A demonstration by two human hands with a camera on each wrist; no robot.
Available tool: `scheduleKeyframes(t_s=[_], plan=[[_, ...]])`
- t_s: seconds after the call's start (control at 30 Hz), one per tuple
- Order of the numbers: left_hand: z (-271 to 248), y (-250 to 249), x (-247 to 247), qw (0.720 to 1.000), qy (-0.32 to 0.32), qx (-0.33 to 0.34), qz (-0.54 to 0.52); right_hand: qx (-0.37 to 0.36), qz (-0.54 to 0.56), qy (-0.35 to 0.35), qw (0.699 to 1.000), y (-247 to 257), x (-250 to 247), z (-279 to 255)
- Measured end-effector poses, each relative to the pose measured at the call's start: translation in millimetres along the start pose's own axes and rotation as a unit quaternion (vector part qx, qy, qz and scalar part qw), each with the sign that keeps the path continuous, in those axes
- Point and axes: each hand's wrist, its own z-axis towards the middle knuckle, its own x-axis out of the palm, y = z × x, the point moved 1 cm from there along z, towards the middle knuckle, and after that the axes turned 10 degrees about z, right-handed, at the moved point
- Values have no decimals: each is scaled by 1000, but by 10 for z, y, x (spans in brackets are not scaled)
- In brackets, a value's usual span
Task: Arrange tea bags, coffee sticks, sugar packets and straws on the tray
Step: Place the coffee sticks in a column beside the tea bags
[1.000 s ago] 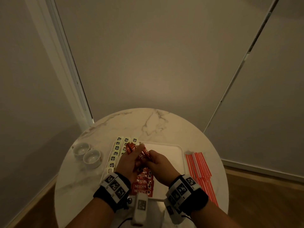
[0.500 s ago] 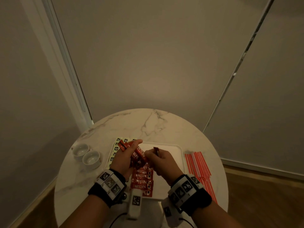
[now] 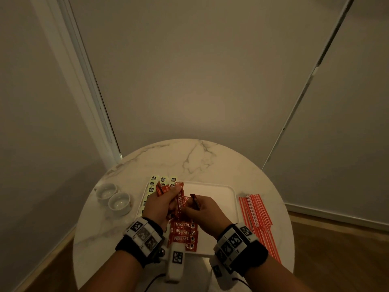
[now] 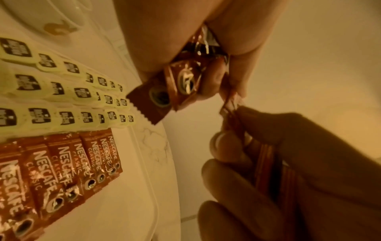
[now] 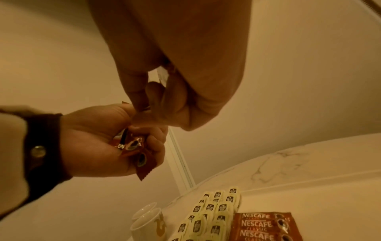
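A white tray (image 3: 219, 188) lies on the round marble table. Pale tea bags (image 3: 163, 179) fill its left side in rows, and a column of red coffee sticks (image 3: 182, 239) lies beside them. Above the tray my left hand (image 3: 162, 204) grips a bunch of red coffee sticks (image 3: 180, 200). My right hand (image 3: 203, 211) pinches a single coffee stick (image 3: 195, 202), drawn apart from the bunch. The left wrist view shows the bunch (image 4: 181, 81) in my fist and the single stick (image 4: 233, 119) between the right thumb and fingers. Red-and-white straws (image 3: 256, 213) lie on the table right of the tray.
Two small white cups (image 3: 113, 199) stand on the table left of the tray. The tray's right half is bare. The table (image 3: 200, 157) stands close to pale walls, with wood floor below at both sides.
My right hand has pulled one coffee stick out of the bunch in my left hand and moved it a little to the right. The left hand has lifted slightly with the bunch.
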Motion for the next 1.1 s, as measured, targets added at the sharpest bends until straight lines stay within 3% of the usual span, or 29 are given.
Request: scheduleKeyframes(t_s=[0.13,0.23,0.3,0.4,0.53,0.63,0.7,0.8,0.87,0.93,1.03,1.1], plan=[[-8,-19,-26,999,12,3,37,4,-11,-10,1000,9,-57,37],[-50,-88,17,984,64,31,162,26,74,-68,995,69,-166,136],[-64,-116,41,973,91,44,206,35,76,-61,995,88,-214,203],[-55,-92,21,959,112,39,257,30,28,-39,998,53,-276,285],[-63,-52,-17,937,160,6,312,49,56,-74,994,-78,-396,366],[-18,-81,-55,937,149,10,316,73,130,-85,985,-232,-434,402],[63,-98,-90,939,106,22,326,91,135,-97,982,-356,-472,461],[270,-47,-171,937,41,31,346,71,-62,-123,988,-521,-532,574],[434,12,-188,909,35,35,413,27,-166,-116,979,-528,-546,647],[554,34,-162,878,45,39,474,8,-202,-60,977,-481,-516,739],[694,3,-83,886,60,44,457,10,-283,19,959,-430,-471,944],[792,2,-84,897,50,34,438,26,-285,22,958,-457,-501,1098]])
